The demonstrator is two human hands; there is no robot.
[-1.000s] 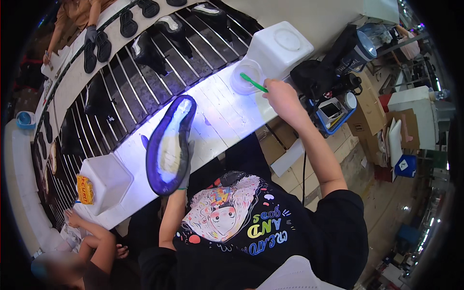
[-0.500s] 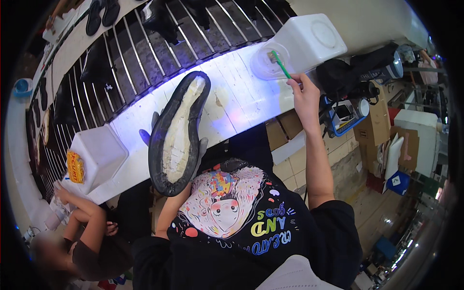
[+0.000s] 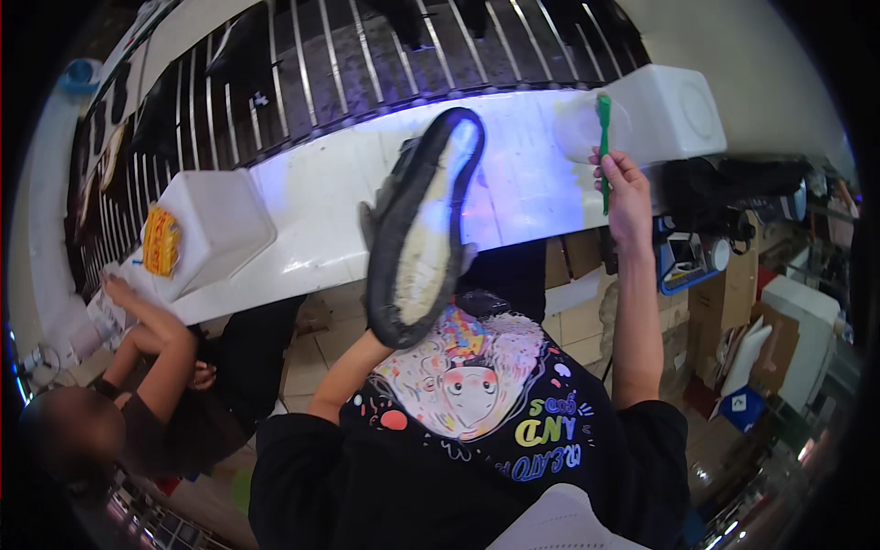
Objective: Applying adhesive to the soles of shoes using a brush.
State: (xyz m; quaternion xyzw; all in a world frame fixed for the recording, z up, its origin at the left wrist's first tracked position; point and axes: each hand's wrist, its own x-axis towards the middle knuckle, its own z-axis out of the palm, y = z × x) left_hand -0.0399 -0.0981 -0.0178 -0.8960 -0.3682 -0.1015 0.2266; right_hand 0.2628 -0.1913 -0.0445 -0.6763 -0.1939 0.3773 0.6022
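Observation:
A black shoe upper is held sole side up, with its pale cream bottom facing me. My left hand grips it from beneath; most of that hand is hidden, and dark grey finger shapes show along the sides. Out to the right, my right hand pinches a green toothbrush-like brush, its head pointing up. Behind the brush, a clear round cup stands on the white bench, next to a white plastic container.
Beyond the bench runs a rack of metal rollers carrying dark shoe parts. A second white container with a yellow packet stands at left. A co-worker sits there. A blue basket and cardboard boxes are at right.
The brush has come up out of the cup and turned more upright in my right hand. My view has shifted, so the bench and shoe appear farther right.

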